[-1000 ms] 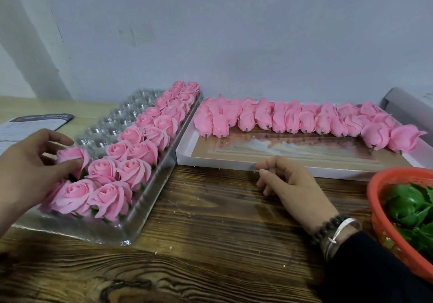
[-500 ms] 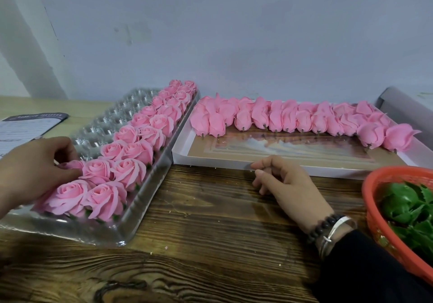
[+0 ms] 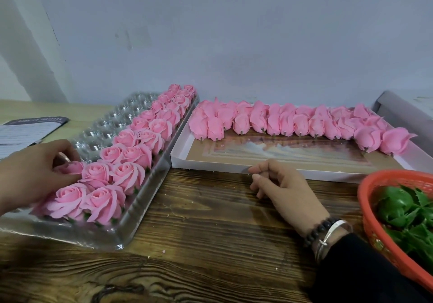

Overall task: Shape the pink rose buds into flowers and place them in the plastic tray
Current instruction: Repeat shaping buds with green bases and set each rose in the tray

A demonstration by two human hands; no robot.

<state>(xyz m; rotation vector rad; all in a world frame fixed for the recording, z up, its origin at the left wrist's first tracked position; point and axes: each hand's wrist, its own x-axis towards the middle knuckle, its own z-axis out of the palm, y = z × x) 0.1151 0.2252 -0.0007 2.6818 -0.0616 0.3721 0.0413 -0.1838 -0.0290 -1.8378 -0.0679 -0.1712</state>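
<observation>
We are seating a shaped rose (image 3: 70, 168) in the plastic tray (image 3: 131, 230) at nine o'clock — left hand (image 3: 35, 174) pinches it; right hand (image 3: 284, 185) rests loosely curled (holding nothing) on the worktop (image 3: 210, 244). Next, we think — fetch a bud (image 3: 215, 128).

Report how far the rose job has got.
Done: two rows of opened roses fill the plastic tray's right side. In hand: the left hand seats another rose in a third row; the right hand rests idle. Left: the buds in the white box, and many empty tray cups.
</observation>
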